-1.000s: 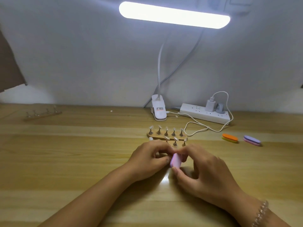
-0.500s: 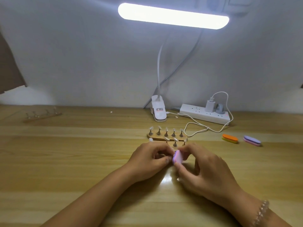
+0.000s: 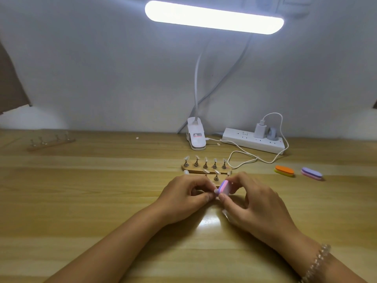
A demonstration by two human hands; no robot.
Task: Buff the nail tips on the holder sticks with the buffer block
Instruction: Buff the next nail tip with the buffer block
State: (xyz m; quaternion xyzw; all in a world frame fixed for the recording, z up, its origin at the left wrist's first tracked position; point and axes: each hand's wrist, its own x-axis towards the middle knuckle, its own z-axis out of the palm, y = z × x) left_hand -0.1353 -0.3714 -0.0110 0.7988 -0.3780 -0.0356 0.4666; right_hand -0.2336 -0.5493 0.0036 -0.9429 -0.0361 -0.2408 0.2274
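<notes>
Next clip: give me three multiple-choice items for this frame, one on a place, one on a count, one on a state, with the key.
1. Where does the orange buffer lie?
A. Right of the holder strip
B. By the far-left rack
C. In the left hand

2. How many nail sticks stand in the strip's back row?
A. Two
B. Five
C. Nine

3. The lamp is:
A. Off
B. Lit
C. Lying flat

Key:
1 A: the orange buffer lies on the table right of the holder strip.
2 B: five sticks are visible in the back row.
3 B: the lamp glows white.

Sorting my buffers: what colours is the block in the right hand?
Purple and pink layers, on the buffer block in the head view.
</notes>
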